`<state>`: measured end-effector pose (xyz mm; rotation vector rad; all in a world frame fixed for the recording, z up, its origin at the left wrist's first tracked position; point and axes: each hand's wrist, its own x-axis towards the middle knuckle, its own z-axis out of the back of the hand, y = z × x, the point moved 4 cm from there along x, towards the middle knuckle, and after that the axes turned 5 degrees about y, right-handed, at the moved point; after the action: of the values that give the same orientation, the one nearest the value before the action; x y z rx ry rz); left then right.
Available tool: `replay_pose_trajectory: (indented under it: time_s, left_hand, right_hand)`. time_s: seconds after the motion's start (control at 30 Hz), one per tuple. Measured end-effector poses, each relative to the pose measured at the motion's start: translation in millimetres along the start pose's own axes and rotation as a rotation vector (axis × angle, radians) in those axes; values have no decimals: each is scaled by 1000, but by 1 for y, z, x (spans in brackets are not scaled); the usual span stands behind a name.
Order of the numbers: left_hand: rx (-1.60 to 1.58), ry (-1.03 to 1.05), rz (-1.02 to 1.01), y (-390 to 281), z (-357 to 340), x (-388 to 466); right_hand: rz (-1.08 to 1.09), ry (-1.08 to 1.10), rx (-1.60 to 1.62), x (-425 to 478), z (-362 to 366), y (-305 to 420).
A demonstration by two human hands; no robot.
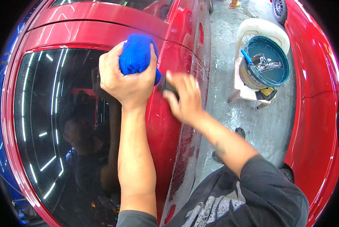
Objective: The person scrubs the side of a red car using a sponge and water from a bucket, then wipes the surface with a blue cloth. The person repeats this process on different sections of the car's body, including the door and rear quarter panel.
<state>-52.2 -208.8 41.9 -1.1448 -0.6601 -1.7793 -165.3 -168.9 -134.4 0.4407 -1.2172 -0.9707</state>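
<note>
My left hand (127, 85) grips a bunched blue microfiber cloth (137, 55) above the edge of the car's side window (64, 113). Beside it, blurred by motion, my right hand (186, 96) holds a dark block (169, 86) against the red car body panel (163, 136) below the window. My fingers partly cover the block, so its exact kind is unclear. A dull, whitish film lies on the lower side of the panel, and the dark window glass reflects ceiling lights.
On a white plastic chair (261, 27) stands a teal-rimmed bucket (284, 68) of cloudy water with dark sheets and a blue-handled tool (246, 56). A black and yellow item (267, 93) lies on the seat. Another red car (314, 119) borders the wet floor (223, 85); a person's foot (233, 4) shows beyond.
</note>
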Motion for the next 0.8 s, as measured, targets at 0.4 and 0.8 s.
replay_pose_trajectory:
  time_s: [0.4,0.8]
  left_hand:
    - [14,76,51,0,6,0]
    - [32,127,56,-4,-3,-9]
  right_hand:
    - [-115,12,139,-80,-6,18]
    - [-202,29,206,-118,1,27]
